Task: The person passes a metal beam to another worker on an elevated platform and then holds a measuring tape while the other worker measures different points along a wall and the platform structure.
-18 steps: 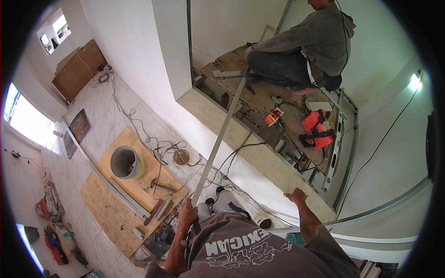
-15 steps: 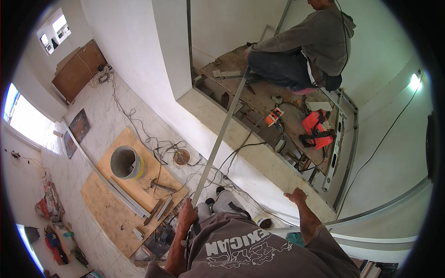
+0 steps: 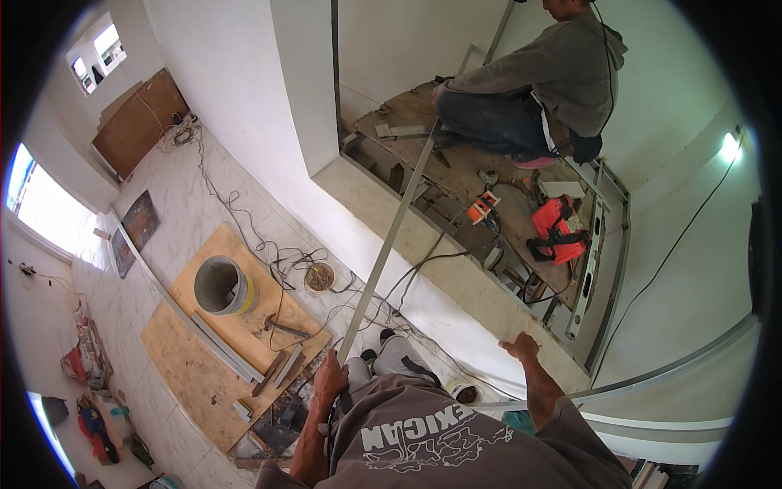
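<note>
A long, thin grey metal bar [image 3: 395, 224] slants from beside my left leg up over the ledge toward a person [image 3: 529, 90] sitting on the raised platform. Its near end is in my left hand [image 3: 331, 377], which is closed around it. My right hand [image 3: 522, 348] leans on the outer edge of the pale ledge [image 3: 464, 285], thumb stretched out and nothing held; part of its fingers is hard to make out. On the platform lie an orange-and-white tool [image 3: 483, 208], a red bag with black straps [image 3: 560, 228] and a long spirit level [image 3: 585, 277].
Down on the tiled floor, a plywood sheet [image 3: 183, 326] bears a bucket [image 3: 218, 285], a hammer [image 3: 285, 327] and metal strips. Tangled cables [image 3: 236, 208] run beside the wall. A curved metal rail [image 3: 668, 368] passes at my right. Gaps open in the platform behind the ledge.
</note>
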A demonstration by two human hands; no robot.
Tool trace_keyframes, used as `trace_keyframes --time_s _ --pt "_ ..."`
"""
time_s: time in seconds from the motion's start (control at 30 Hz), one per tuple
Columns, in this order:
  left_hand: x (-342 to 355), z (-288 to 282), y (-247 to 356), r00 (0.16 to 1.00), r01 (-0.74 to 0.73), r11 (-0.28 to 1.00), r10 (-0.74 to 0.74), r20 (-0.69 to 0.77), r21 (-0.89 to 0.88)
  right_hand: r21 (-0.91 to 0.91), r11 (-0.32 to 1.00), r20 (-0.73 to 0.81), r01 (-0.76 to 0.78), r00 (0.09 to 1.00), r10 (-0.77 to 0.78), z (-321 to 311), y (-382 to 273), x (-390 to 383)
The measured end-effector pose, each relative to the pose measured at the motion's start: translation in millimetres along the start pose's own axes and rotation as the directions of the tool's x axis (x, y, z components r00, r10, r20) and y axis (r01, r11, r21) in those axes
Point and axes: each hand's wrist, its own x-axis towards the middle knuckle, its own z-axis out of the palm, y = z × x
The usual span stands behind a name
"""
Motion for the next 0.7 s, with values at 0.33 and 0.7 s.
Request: trace_keyframes --time_s 0.33,0.7 --pt "-0.9 -2.2 2.9 1.0 -0.015 1.0 0.014 -0.026 -0.008 -0.055 0.998 0.074 0.006 0.997 -0.002 -4.3 -0.6 0.9" --pt "-3.1 -7.8 9.8 1.0 0.008 1.0 -0.008 0.003 -0.013 0.007 1.0 0.007 -0.008 1.0 0.008 0.3 0.4 1.0"
